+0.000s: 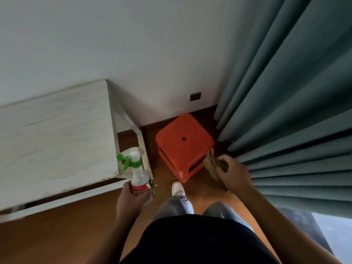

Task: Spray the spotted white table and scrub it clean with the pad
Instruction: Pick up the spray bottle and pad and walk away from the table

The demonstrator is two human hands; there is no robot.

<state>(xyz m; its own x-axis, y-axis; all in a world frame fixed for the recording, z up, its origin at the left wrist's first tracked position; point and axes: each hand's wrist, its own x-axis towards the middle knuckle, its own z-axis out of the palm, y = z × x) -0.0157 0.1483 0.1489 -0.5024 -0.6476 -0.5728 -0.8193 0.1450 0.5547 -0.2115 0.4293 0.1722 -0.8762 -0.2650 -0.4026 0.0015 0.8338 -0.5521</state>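
White desk lies at 10 o'clock from your left grip, long axis roughly 9-to-3, near corner just beside bottle. Left grip wrapped round spray bottle, upright, nozzle toward 9 o'clock; this hand nearer. Your right grip clutches pad, well apart from desk. Orange stool at 12 o'clock between grips; curtain at 3. Desk spots: too blurred to tell.

1. Nothing here reads as a clear word, number or sign.
2. Nearest thing: the spray bottle, gripped in the left hand, carries a red label round its lower body; pale marks show on the red, but they're too blurred to read.
3. The dark wall plate is too small to tell any marking.
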